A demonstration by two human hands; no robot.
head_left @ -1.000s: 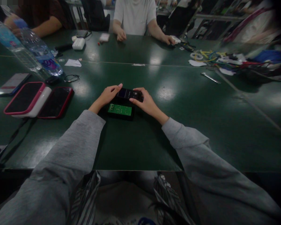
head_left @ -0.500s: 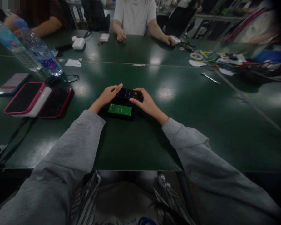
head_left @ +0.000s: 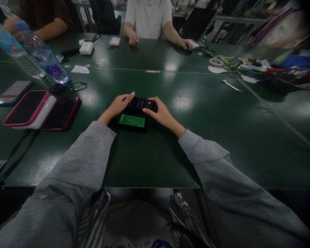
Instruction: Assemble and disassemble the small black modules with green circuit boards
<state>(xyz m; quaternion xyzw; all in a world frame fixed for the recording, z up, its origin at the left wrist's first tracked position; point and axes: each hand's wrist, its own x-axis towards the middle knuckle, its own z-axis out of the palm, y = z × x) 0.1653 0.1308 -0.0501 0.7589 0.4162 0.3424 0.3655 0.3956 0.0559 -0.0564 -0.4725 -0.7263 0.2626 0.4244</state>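
Between both hands is a black rectangular device cover (head_left: 140, 103) with a dark window and small markings on its face. My left hand (head_left: 119, 104) grips its left end, thumb along the top. On the other end, my right hand (head_left: 158, 111) has its thumb in front and fingers behind. Just below the cover, nearer to me, a green circuit board (head_left: 132, 121) sits face up in a black casing (head_left: 142, 130) on the table. The undersides of the cover and of my fingers are hidden.
On the left lie several phones, one in a pink case (head_left: 27, 107) and one in a red case (head_left: 61, 113), with water bottles (head_left: 48, 60) behind. A wrench (head_left: 231, 86) and a heap of cables (head_left: 250, 65) lie right. Across the green table (head_left: 155, 155) sits a person (head_left: 150, 19).
Almost nothing differs. Both hands keep their hold on the black cover, and the circuit board stays in its place.
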